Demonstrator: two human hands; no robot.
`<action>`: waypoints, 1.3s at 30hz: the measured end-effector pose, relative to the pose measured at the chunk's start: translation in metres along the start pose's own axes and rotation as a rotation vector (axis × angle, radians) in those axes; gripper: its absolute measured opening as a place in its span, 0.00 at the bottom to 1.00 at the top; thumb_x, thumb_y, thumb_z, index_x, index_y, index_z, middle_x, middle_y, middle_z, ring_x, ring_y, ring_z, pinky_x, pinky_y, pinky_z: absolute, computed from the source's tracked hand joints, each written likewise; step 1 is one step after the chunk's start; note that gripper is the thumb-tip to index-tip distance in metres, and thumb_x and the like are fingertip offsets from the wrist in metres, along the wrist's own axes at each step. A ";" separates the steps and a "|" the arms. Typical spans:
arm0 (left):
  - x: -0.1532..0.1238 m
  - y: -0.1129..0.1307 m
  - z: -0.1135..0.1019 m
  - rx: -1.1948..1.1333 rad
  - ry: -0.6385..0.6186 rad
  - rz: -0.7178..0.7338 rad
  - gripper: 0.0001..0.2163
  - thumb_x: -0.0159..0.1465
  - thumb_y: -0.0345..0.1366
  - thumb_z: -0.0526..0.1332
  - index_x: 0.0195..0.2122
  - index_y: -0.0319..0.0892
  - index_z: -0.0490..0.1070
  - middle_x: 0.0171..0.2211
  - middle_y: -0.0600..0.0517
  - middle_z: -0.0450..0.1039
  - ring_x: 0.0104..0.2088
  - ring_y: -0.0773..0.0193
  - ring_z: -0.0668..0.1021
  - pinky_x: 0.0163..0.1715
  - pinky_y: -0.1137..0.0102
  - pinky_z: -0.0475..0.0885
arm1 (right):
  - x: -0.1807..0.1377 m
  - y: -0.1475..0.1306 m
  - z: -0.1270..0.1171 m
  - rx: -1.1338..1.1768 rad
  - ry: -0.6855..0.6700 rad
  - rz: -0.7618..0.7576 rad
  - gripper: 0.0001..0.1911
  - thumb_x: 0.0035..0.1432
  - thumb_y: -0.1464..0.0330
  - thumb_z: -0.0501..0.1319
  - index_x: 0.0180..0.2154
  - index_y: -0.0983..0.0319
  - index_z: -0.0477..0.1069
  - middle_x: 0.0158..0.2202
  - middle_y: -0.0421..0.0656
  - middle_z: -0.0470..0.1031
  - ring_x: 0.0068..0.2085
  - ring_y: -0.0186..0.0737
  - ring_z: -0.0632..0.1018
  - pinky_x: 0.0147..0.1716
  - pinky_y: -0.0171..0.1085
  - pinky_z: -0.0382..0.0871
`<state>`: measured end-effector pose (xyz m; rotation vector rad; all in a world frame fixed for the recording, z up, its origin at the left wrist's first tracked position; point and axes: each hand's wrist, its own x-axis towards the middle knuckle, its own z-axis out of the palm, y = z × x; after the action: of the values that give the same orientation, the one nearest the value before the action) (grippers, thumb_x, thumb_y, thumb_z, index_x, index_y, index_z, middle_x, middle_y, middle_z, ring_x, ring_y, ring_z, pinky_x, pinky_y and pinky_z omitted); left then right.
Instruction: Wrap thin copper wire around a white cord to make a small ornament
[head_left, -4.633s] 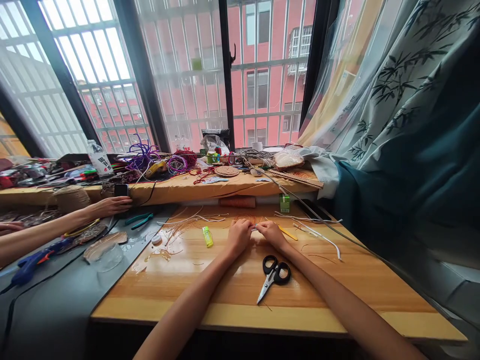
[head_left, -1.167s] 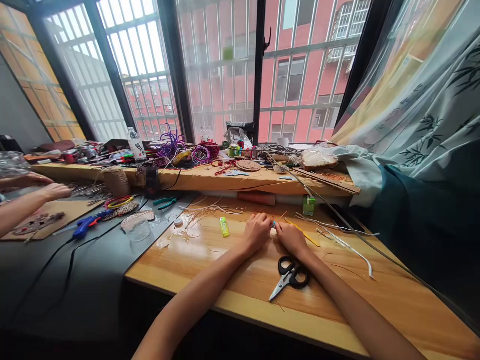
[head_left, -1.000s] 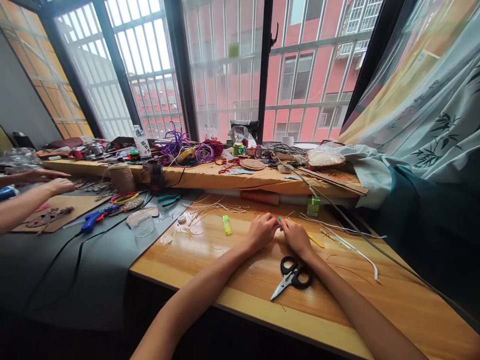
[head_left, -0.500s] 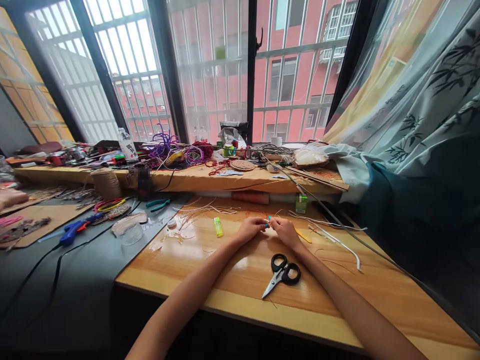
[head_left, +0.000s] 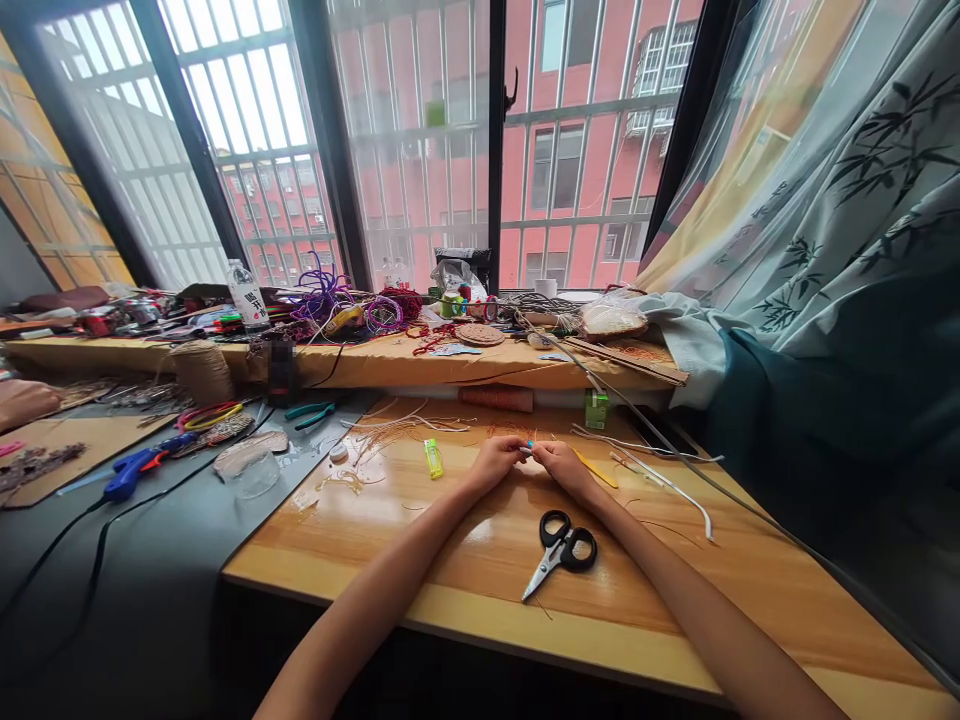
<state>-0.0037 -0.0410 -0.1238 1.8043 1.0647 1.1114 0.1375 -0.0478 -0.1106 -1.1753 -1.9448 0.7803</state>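
Observation:
My left hand [head_left: 501,460] and my right hand [head_left: 559,464] meet over the wooden table, fingertips pinched close together. Between them shows a small whitish piece [head_left: 527,452], too small to name. Thin orange threads [head_left: 504,430] lie just beyond the fingers. Black-handled scissors [head_left: 559,553] rest nearer to me, blades spread a little and pointing down-left. To the left of my left hand is a yellow-green lighter [head_left: 433,458]. Beside my right wrist lies a yellow strip [head_left: 600,470], partly covered by the hand.
White cords [head_left: 675,485] trail to the right, near a small green box [head_left: 596,408]. On the grey table at left are a blue glue gun [head_left: 142,467], teal pliers [head_left: 310,414] and a twine spool [head_left: 201,373]. Another person's hand [head_left: 26,403] shows at far left. A cluttered ledge [head_left: 420,370] runs behind.
The view has shifted slightly. My fingers have turned a little around the small whitish piece, and both hands stay together. The other person's hand at far left has moved slightly.

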 end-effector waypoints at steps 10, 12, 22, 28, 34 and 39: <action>-0.002 0.004 -0.002 0.337 0.041 0.151 0.10 0.56 0.31 0.51 0.30 0.37 0.71 0.28 0.52 0.72 0.30 0.69 0.70 0.31 0.76 0.63 | -0.001 0.000 0.003 -0.078 0.007 0.008 0.15 0.45 0.60 0.46 0.14 0.61 0.49 0.15 0.35 0.47 0.19 0.28 0.53 0.21 0.31 0.45; -0.003 0.005 -0.002 0.443 0.040 0.143 0.10 0.56 0.32 0.50 0.28 0.38 0.70 0.27 0.52 0.71 0.29 0.69 0.69 0.30 0.75 0.63 | -0.002 0.000 0.005 -0.164 0.046 -0.002 0.16 0.46 0.61 0.46 0.14 0.62 0.50 0.14 0.35 0.49 0.19 0.28 0.54 0.21 0.31 0.45; -0.008 0.012 0.003 0.492 0.171 0.179 0.08 0.58 0.32 0.50 0.28 0.38 0.67 0.28 0.51 0.69 0.30 0.68 0.68 0.31 0.75 0.61 | -0.008 -0.007 0.007 -0.507 0.095 0.037 0.17 0.50 0.62 0.46 0.16 0.62 0.63 0.18 0.40 0.66 0.21 0.31 0.62 0.21 0.31 0.45; -0.005 0.014 0.000 0.267 0.209 0.063 0.08 0.58 0.33 0.50 0.29 0.37 0.67 0.24 0.53 0.67 0.26 0.70 0.68 0.28 0.76 0.61 | -0.003 -0.001 0.004 -0.293 0.231 0.057 0.19 0.52 0.60 0.43 0.15 0.62 0.54 0.15 0.38 0.59 0.21 0.31 0.60 0.21 0.32 0.46; -0.007 0.016 0.001 0.140 0.086 0.048 0.08 0.55 0.35 0.53 0.33 0.38 0.66 0.19 0.58 0.62 0.23 0.73 0.66 0.25 0.78 0.60 | 0.000 0.004 0.002 -0.191 0.307 0.138 0.18 0.51 0.60 0.41 0.16 0.61 0.51 0.15 0.37 0.55 0.21 0.31 0.58 0.21 0.32 0.46; -0.006 0.010 0.004 0.136 0.027 0.061 0.08 0.54 0.34 0.53 0.33 0.38 0.67 0.20 0.58 0.63 0.23 0.73 0.66 0.25 0.78 0.60 | 0.000 0.004 0.002 -0.135 0.296 0.145 0.17 0.50 0.60 0.41 0.16 0.61 0.51 0.16 0.37 0.55 0.21 0.31 0.58 0.22 0.32 0.47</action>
<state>0.0010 -0.0512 -0.1187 1.9447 1.1320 1.1258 0.1374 -0.0462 -0.1148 -1.4383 -1.7018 0.5176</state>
